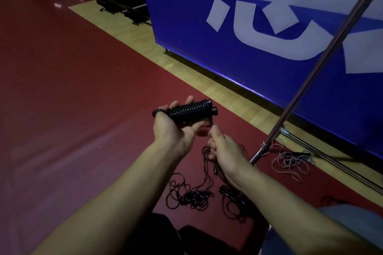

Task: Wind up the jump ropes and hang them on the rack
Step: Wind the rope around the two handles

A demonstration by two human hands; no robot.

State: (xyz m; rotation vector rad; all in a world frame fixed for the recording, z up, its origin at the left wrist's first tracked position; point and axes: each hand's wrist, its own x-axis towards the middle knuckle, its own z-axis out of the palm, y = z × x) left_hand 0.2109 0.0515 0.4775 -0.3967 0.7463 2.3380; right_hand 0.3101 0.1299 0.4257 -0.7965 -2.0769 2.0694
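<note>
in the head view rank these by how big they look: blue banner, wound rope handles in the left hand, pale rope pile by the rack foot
1. blue banner, by far the largest
2. pale rope pile
3. wound rope handles

The last two look close; the handles are nearer the camera, so their order is unsure.

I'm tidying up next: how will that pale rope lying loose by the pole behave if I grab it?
The pale rope lies in slack, overlapping loops, so it is probably floppy and apt to tangle. It looks thin, so likely light. One loop seems caught around the pole, so it may snag.
</note>
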